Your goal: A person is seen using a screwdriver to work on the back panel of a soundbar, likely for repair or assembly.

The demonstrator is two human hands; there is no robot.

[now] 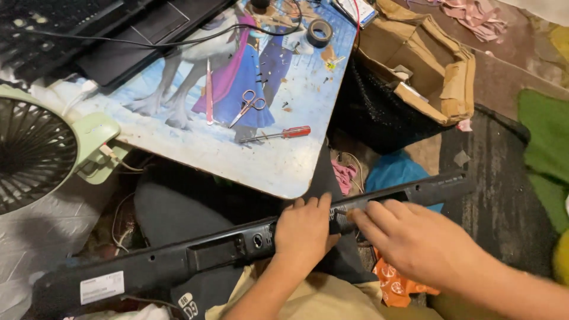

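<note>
My left hand (303, 232) clamps the long black bar (225, 252) lying crosswise over my lap; right fingertips (355, 216) pinch at its middle.

Low table (278, 172), top printed with cartoon picture, tilted across view. On it: scissors (249, 106) near middle; red-handled screwdriver (278, 134) just below them; pink stick (209, 92) to left; tape roll (320, 32) near far edge; laptop (136, 41) at far left corner, black cable (178, 42) running over it; small screws (261, 77) scattered.
</note>
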